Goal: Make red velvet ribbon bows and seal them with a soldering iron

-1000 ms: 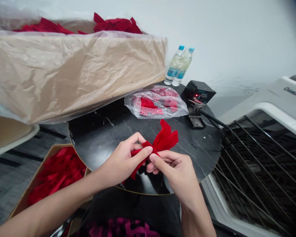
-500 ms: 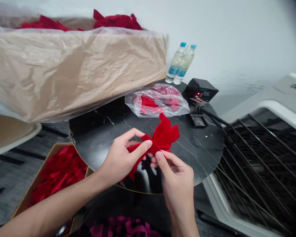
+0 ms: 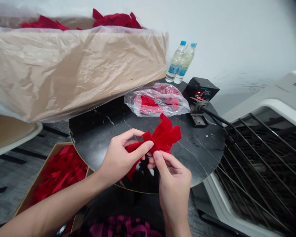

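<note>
A red velvet bow (image 3: 165,133) is held over the round table, its loops spreading to the upper right and its tails hanging at the lower left. My left hand (image 3: 124,154) pinches the middle band of the bow between thumb and fingers. From the right, my right hand (image 3: 174,174) grips the same band lower down, thumb on top and fingers curled beneath. Both thumbs lie close together on the fabric. The underside of the bow and parts of the fingers are hidden.
Behind the hands lies a clear plastic bag (image 3: 158,100) with red pieces. Two water bottles (image 3: 179,64), a black control box (image 3: 202,89) and a tool stand (image 3: 199,119) occupy the black table (image 3: 96,131). A plastic-lined carton (image 3: 76,72) and a box of red ribbons (image 3: 60,171) are leftward; a white heater-like unit (image 3: 259,158) rightward.
My right hand has shifted slightly left along the band, and the bow's loops have tilted a little to the right. Both hands keep their hold.
</note>
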`<state>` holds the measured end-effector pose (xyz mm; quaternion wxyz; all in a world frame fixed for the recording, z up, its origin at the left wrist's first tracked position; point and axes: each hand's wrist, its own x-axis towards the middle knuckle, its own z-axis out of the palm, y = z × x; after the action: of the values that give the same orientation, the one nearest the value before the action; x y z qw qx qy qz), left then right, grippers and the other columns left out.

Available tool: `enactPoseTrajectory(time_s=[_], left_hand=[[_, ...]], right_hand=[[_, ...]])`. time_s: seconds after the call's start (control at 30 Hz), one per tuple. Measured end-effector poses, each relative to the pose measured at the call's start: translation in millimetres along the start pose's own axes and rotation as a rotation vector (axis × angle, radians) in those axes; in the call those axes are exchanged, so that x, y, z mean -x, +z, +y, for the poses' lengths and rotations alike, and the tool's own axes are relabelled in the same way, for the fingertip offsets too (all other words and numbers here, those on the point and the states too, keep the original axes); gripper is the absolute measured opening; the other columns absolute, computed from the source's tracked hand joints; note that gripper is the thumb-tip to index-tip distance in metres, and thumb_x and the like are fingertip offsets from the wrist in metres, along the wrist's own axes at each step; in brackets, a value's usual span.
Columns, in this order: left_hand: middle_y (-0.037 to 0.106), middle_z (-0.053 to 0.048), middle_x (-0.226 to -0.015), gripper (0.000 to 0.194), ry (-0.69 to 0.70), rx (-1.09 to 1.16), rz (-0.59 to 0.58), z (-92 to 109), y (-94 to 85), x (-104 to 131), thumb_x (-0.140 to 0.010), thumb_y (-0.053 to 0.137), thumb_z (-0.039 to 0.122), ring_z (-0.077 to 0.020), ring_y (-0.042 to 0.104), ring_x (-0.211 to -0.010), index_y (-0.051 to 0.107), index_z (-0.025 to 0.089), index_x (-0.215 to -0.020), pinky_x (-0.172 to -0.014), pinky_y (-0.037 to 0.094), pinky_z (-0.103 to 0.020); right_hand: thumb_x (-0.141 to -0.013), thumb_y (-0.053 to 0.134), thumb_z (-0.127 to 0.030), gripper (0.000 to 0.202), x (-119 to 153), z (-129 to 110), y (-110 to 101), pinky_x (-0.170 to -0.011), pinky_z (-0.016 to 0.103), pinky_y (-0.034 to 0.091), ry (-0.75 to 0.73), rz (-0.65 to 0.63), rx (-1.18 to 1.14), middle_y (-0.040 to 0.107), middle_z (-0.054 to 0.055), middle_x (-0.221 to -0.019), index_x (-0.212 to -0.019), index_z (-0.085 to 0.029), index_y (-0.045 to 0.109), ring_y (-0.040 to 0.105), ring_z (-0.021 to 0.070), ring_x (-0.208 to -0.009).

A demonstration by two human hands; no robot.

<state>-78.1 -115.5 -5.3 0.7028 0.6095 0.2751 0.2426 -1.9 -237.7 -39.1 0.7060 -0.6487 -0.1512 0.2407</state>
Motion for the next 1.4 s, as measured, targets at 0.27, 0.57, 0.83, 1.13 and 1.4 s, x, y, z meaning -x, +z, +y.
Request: enactPoseTrajectory(time_s=[0.27,0.57,0.83,1.13,1.4], left_hand=[[0.069,0.004,-0.064,0.014,0.002,-0.006,0.013,-3.9,4.3,-0.7,-0.082,0.078,0.021,-0.0105,0.061,-0.055,0.068,0.02,-0.092,-0.054,0.05,-0.018],[0.072,0.002,-0.074,0.016,0.088,-0.088,0.167,-5.9,7.0,1.6,-0.081,0.08,0.028,-0.0124,0.064,-0.058,0.071,0.019,-0.092,-0.056,0.051,-0.02],[0.069,-0.001,-0.089,0.009,0.315,-0.286,0.223,-8.3,9.3,6.2,-0.088,0.074,0.028,-0.0134,0.067,-0.073,0.072,0.02,-0.091,-0.069,0.054,-0.022],[0.068,0.0,-0.087,0.006,0.395,-0.339,0.2,-3.9,7.5,9.8,-0.089,0.072,0.025,-0.0123,0.066,-0.074,0.069,0.02,-0.089,-0.071,0.053,-0.022],[0.069,0.003,-0.073,0.013,0.176,0.025,0.181,-9.5,9.8,4.7,-0.087,0.076,0.03,-0.0082,0.064,-0.056,0.068,0.019,-0.088,-0.053,0.051,-0.016]], right_hand=[[-0.085,0.079,-0.041,0.022,0.7,-0.2,-0.5,-0.062,0.025,0.059,-0.008,0.012,0.015,0.075,0.003,-0.073,-0.088,-0.019,0.079,0.069,0.015,-0.063],[-0.087,0.074,-0.041,0.02,-5.9,-3.5,0.7,-0.077,0.034,0.06,-0.086,-0.067,0.066,0.075,0.005,-0.083,-0.089,-0.022,0.08,0.071,0.0209,-0.078],[-0.085,0.078,-0.042,0.022,-13.1,5.5,3.4,-0.075,0.029,0.055,0.079,-0.174,-0.206,0.072,0.003,-0.082,-0.09,-0.02,0.079,0.066,0.0168,-0.078],[-0.079,0.086,-0.032,0.015,-17.3,-1.9,1.4,-0.066,0.022,0.049,0.186,-0.267,-0.377,0.068,0.0,-0.068,-0.082,-0.019,0.08,0.057,0.01,-0.064],[-0.08,0.085,-0.034,0.015,-13.0,0.2,0.0,-0.069,0.022,0.053,0.068,-0.161,-0.245,0.07,0.0,-0.071,-0.086,-0.021,0.08,0.064,0.0111,-0.07]])
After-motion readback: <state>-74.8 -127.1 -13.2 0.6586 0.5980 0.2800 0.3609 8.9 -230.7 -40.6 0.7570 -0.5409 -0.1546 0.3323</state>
